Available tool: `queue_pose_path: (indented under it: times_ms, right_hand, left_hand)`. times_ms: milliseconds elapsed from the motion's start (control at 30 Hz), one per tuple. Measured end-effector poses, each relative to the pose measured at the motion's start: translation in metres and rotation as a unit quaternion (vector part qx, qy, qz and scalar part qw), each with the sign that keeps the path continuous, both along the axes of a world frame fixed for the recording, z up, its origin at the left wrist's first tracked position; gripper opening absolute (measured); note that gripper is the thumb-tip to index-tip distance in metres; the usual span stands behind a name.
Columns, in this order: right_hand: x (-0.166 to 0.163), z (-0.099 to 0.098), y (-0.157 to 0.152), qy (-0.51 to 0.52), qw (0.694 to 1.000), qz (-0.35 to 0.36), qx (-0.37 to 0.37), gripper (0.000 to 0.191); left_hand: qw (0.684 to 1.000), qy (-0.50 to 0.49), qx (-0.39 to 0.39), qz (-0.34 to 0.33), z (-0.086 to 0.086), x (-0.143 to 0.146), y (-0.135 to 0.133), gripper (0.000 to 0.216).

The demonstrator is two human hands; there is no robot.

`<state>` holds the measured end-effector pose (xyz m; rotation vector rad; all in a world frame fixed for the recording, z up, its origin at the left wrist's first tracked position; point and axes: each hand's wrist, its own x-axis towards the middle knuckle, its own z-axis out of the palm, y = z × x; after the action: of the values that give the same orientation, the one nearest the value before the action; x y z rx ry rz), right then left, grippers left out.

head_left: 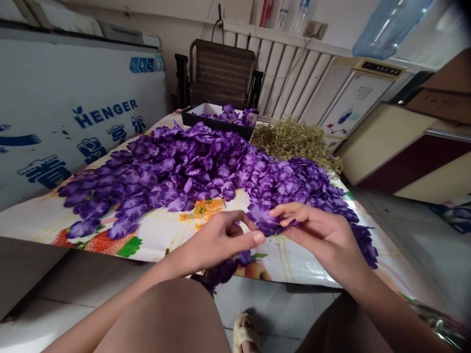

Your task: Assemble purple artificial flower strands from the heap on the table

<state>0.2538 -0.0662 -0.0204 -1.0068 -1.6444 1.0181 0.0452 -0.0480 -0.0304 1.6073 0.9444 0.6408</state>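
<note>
My right hand [316, 230] pinches a purple fabric flower [263, 219] between thumb and fingers, just above the table's near edge. My left hand [221, 240] is closed around a string of purple flowers [224, 269] that hangs down below it, and its thumb reaches toward the pinched flower. A big heap of purple fabric flowers [191, 171] covers the table behind both hands.
The table wears a fruit-printed cloth [162, 235]. A black tray [217, 120] with more petals and a pile of green stems [294, 142] lie at the far end. A white freezer [73, 113] stands left, a folded chair [221, 73] behind, a water dispenser [360, 93] right.
</note>
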Motion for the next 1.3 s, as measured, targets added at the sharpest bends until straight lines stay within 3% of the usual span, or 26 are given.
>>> queue_pose_path:
  times_ms: [167, 267, 367, 500, 700, 867, 967, 1067, 1300]
  right_hand:
    - [-0.001, 0.0, -0.002, -0.018, 0.999, 0.017, -0.023, 0.01]
    - [0.005, 0.001, -0.001, -0.033, 0.999, -0.03, 0.005, 0.011]
    - [0.015, 0.001, -0.001, 0.021, 0.997, -0.069, 0.019, 0.022]
    - [0.014, -0.005, -0.002, 0.11, 0.992, -0.037, -0.053, 0.028]
    - [-0.003, -0.017, -0.001, 0.035, 0.997, -0.048, -0.043, 0.028]
    - [0.003, -0.011, -0.002, 0.057, 0.997, -0.044, -0.028, 0.031]
    - [0.007, -0.004, -0.005, 0.096, 0.993, -0.032, -0.063, 0.028]
    - [0.004, -0.004, -0.007, 0.04, 0.996, -0.038, -0.075, 0.024]
    - [-0.007, -0.016, -0.007, -0.048, 0.996, -0.072, 0.001, 0.028]
  left_hand:
    - [0.998, -0.018, -0.067, 0.009, 0.002, 0.006, 0.004, 0.036]
    - [1.0, 0.004, -0.024, 0.015, 0.002, 0.008, 0.006, 0.033]
    - [0.999, 0.033, 0.013, 0.021, 0.003, 0.011, 0.007, 0.033]
    - [0.999, 0.035, -0.001, -0.003, 0.007, 0.016, 0.006, 0.03]
    - [0.999, 0.002, -0.027, -0.029, 0.007, 0.021, 0.004, 0.026]
    - [0.998, 0.029, -0.032, -0.037, 0.001, 0.021, 0.005, 0.026]
    - [0.998, 0.048, -0.024, -0.024, 0.002, 0.022, 0.004, 0.028]
    - [0.998, 0.034, -0.038, -0.032, 0.005, 0.023, 0.004, 0.024]
    - [0.997, -0.013, -0.078, -0.017, 0.006, 0.023, 0.003, 0.026]
